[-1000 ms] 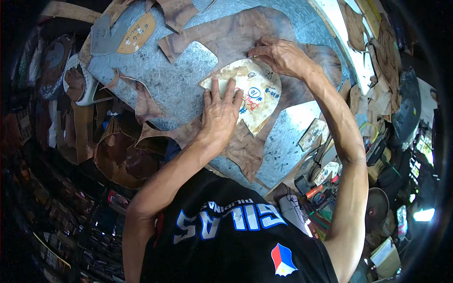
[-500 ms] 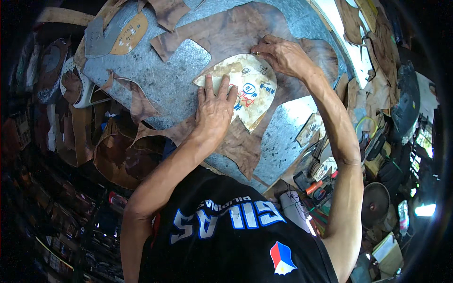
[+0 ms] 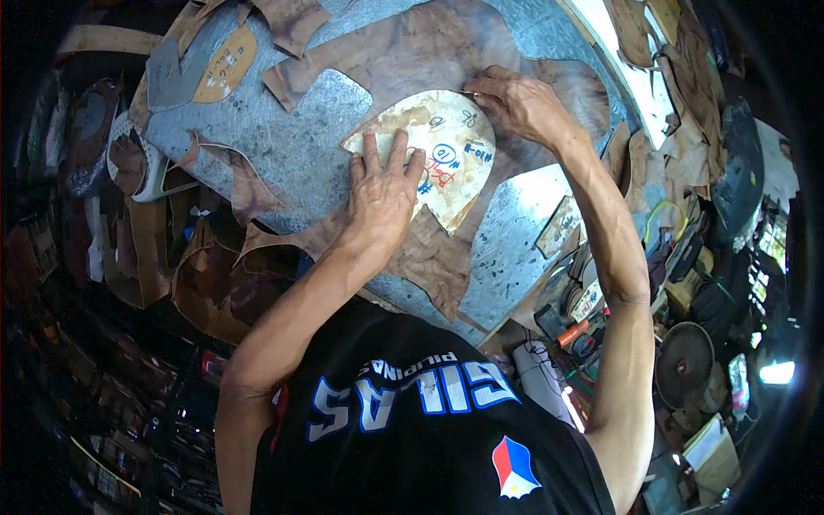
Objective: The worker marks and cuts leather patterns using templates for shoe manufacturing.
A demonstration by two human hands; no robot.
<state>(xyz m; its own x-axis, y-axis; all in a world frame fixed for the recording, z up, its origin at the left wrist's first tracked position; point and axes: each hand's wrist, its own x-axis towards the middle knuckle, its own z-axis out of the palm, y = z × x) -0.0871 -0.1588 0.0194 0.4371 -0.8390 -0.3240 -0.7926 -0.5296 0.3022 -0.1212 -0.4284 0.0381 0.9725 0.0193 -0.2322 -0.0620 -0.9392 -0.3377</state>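
Note:
A pale, stained pattern piece (image 3: pixel 470 163) with a rounded top edge, a pointed lower tip and handwritten marks lies flat on brown leather (image 3: pixel 403 56). My left hand (image 3: pixel 380 202) presses down on the pattern's left part, fingers spread and stretched out. At the upper right edge of the pattern is my right hand (image 3: pixel 519 107), its fingers pinched together against the leather. Whatever small thing it grips there is mostly hidden by the fingers. Beneath the leather is a scuffed grey metal sheet (image 3: pixel 257 137).
A tan pattern piece (image 3: pixel 226 64) and a grey one lie at the sheet's far left. Leather scraps (image 3: pixel 296 21) sit along the far edge. A small pale piece (image 3: pixel 558 227) rests near the right edge. Tools, one with an orange handle (image 3: pixel 572 333), crowd the right side.
The whole view has shifted slightly, so the worktop appears a little further left. My right hand stays at the pattern's upper edge; my left hand still holds the pattern down.

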